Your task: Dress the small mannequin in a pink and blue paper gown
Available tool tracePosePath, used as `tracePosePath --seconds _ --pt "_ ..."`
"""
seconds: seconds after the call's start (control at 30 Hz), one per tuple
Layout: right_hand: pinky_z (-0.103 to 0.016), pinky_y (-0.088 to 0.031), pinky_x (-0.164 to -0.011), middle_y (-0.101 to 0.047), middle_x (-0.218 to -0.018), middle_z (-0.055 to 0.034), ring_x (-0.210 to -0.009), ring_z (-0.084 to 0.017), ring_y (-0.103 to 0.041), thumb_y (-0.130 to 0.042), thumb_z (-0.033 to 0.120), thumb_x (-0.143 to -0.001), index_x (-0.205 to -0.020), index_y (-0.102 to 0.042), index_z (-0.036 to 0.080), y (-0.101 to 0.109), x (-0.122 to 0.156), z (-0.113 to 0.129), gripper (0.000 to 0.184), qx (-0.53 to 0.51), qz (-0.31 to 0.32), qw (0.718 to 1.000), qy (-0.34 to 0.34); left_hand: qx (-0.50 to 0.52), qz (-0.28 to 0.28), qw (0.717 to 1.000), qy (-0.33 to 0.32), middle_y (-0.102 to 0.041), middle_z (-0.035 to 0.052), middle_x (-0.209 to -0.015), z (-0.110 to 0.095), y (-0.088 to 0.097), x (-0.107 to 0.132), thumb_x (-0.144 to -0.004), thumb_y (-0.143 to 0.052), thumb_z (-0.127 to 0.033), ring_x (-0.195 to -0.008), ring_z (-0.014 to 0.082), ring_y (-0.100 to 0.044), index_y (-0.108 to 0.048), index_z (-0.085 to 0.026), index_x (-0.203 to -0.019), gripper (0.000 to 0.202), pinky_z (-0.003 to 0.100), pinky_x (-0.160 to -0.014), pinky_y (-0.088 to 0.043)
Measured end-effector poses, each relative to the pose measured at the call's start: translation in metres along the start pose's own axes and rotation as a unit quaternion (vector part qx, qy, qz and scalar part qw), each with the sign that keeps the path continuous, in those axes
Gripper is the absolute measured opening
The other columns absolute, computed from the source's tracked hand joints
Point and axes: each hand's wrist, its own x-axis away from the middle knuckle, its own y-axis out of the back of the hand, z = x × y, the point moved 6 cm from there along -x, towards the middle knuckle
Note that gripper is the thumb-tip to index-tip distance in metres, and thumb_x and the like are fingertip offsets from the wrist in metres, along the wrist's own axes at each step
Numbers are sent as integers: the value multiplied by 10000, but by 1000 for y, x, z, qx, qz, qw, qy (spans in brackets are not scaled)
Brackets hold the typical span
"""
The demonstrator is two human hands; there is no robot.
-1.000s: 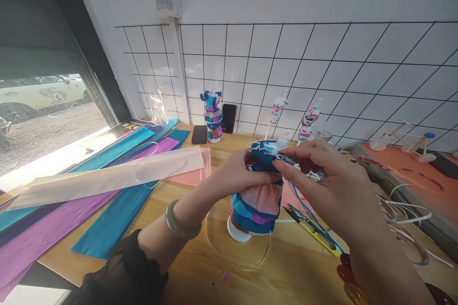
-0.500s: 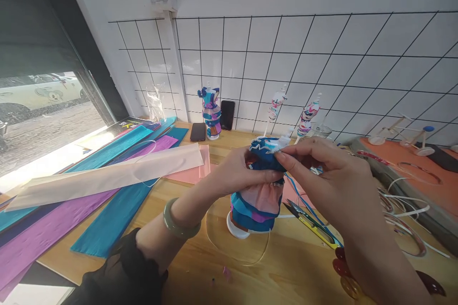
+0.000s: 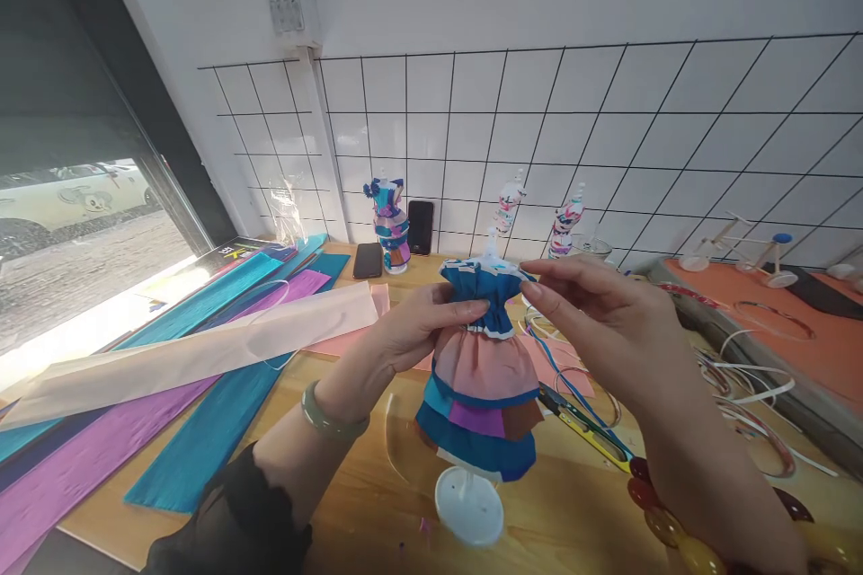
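A small mannequin stand in a paper dress (image 3: 485, 368) faces me, tilted, its white round base (image 3: 470, 508) showing below the skirt. The dress has a blue gathered top (image 3: 480, 287) with a white edge, a pink layer and blue, purple and brown tiers. My left hand (image 3: 431, 319) is closed around the blue top at its waist, thumb in front. At the top's upper right edge, my right hand (image 3: 593, 314) pinches the material between thumb and forefinger. Thread snips (image 3: 586, 431) with yellow handles lie on the table under my right hand.
Coloured paper strips (image 3: 202, 346) cover the left side. Against the wall stand another dressed mannequin (image 3: 392, 225), two phones (image 3: 368, 260) and two patterned mannequins (image 3: 511, 202). Looped cords (image 3: 748, 413) lie at right, beside an orange surface (image 3: 822, 314) with a small wheeled model.
The dressed mannequin has been lifted and tipped, so its base and full skirt now show. My left hand has shifted slightly left; my right fingers remain at the top edge.
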Motion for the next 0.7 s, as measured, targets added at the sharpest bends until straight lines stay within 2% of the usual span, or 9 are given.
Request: tracePosePath --seconds 0.27,0.43,0.53,0.7 --pt "-333 -460 -682 -686 -886 -18 -805 -178 -607 -703 357 -821 -982 -731 299 2 1 3 173 -1 -12 1000 -8 13 11 1000 25 -725 104 -920 6 -4 1 -629 -853 -287 -863 191 -662 -713 -88 -979 426 319 -883 -464" --pt "-319 -432 -639 -577 -745 7 -710 -157 -524 -712 362 -801 -1013 -713 277 -4 1 -2 228 -13 -1 999 -44 14 21 999 40 -719 95 -891 11 -8 2 -623 -857 -293 -864 187 -658 -710 -84 -939 406 322 -897 -450" --pt "-314 -430 -633 -539 -747 8 -707 -154 -508 -699 371 -809 -1030 -701 267 -7 1 -6 244 -41 6 997 -68 16 21 999 44 -719 90 -898 13 -9 2 -625 -855 -293 -876 189 -655 -712 -90 -927 391 325 -913 -439" --pt "-295 -416 -603 -493 -750 13 -700 -148 -488 -698 394 -806 -1019 -681 262 -5 0 -2 252 -64 -13 996 -64 13 19 999 43 -722 95 -921 14 -10 2 -642 -842 -275 -885 193 -660 -713 -95 -934 366 332 -910 -443"
